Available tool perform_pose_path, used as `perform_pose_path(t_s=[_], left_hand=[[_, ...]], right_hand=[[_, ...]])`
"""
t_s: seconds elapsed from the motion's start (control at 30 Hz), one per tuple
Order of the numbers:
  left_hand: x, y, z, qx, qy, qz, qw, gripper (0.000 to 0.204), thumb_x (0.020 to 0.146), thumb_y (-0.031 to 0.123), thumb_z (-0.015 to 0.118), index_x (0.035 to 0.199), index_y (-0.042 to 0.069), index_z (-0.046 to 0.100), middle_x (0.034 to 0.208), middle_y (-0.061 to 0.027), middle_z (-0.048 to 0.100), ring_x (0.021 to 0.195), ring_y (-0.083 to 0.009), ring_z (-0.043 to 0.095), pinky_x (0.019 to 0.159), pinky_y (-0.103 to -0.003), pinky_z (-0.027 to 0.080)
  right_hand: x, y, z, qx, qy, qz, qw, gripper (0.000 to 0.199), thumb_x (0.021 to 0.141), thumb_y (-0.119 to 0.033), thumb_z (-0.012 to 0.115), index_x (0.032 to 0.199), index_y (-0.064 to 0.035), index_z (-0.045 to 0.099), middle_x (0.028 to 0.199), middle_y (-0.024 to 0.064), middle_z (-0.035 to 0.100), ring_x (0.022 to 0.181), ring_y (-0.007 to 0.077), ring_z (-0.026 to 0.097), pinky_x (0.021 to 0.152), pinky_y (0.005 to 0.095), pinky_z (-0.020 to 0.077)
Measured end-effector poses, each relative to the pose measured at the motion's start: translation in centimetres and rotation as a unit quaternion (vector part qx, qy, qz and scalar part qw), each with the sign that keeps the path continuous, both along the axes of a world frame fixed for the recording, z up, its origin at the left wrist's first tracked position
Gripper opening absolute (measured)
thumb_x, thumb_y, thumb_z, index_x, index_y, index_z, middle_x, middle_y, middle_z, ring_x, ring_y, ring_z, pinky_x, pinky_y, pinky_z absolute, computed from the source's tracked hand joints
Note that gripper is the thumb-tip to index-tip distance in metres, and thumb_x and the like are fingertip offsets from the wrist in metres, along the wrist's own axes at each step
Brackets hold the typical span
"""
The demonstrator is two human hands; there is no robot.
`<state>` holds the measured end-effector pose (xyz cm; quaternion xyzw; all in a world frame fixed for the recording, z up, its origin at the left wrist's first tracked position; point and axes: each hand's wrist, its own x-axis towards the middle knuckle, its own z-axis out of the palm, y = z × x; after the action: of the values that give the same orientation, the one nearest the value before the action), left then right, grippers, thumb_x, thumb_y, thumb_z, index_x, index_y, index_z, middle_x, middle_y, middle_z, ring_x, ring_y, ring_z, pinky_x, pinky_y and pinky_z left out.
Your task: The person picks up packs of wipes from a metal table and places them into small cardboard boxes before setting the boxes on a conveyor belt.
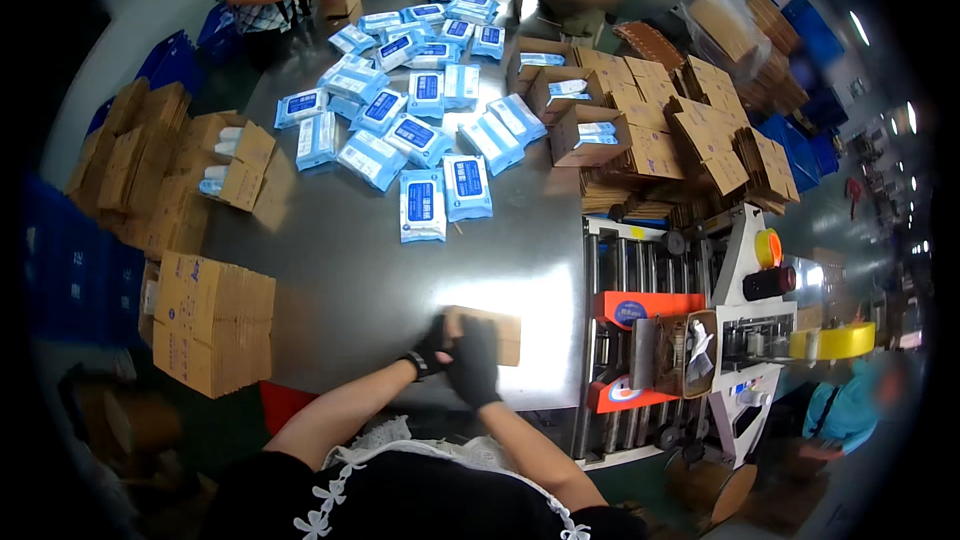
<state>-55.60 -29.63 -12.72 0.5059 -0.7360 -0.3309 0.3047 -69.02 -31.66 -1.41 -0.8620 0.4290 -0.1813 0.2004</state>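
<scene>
Both hands wear dark gloves and meet at the near edge of the big metal table (380,270). The right hand (474,365) is closed over the near side of a small brown cardboard box (497,332). The left hand (432,348) presses on the same box at its 9 o'clock side. The picture is blurry there, so I cannot tell how tight the left fingers are.

The box lies flat and low on the table, just in front of the person. It looks like the hands are folding it into shape, so this seems to be the box-making step. The next move likely needs the flaps pushed in square, with one hand keeping the box from sliding.

At 3 o'clock from the box stands a tape machine (690,340) with rollers and a yellow tape roll (838,340). At 9 o'clock sits a stack of flat brown cartons (212,325). At 12 o'clock, well apart, lie many blue and white soft packs (425,130). At 1 o'clock open boxes (600,110) are piled up. Two other people stand at the far end of the table.
</scene>
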Motion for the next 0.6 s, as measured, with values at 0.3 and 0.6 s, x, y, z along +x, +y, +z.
perform_pose_path(t_s=[0.3,0.6], left_hand=[[12.1,3.8,19.0,-0.161,-0.186,0.233,0.941,0.048,0.086,0.033,0.058,0.123,0.004,0.05,0.136,-0.0191,0.045,0.127,-0.0338,0.04,0.109,-0.044,0.028],[43.5,27.1,20.4,0.042,-0.423,0.578,0.696,0.058,0.074,0.044,0.066,0.11,0.0,0.056,0.117,-0.0217,0.055,0.114,-0.0404,0.046,0.097,-0.051,0.034]], right_hand=[[-26.7,-5.4,-7.8,0.058,0.008,-0.241,0.969,0.1,0.072,-0.042,0.073,0.146,-0.0049,0.016,0.151,0.0165,0.016,0.14,0.0295,0.013,0.114,0.0396,0.012],[10.9,3.3,-3.1,0.216,-0.18,0.202,0.938,0.046,0.086,-0.023,0.064,0.124,-0.0029,0.046,0.118,0.0152,0.056,0.104,0.0275,0.057,0.087,0.0345,0.0454]])
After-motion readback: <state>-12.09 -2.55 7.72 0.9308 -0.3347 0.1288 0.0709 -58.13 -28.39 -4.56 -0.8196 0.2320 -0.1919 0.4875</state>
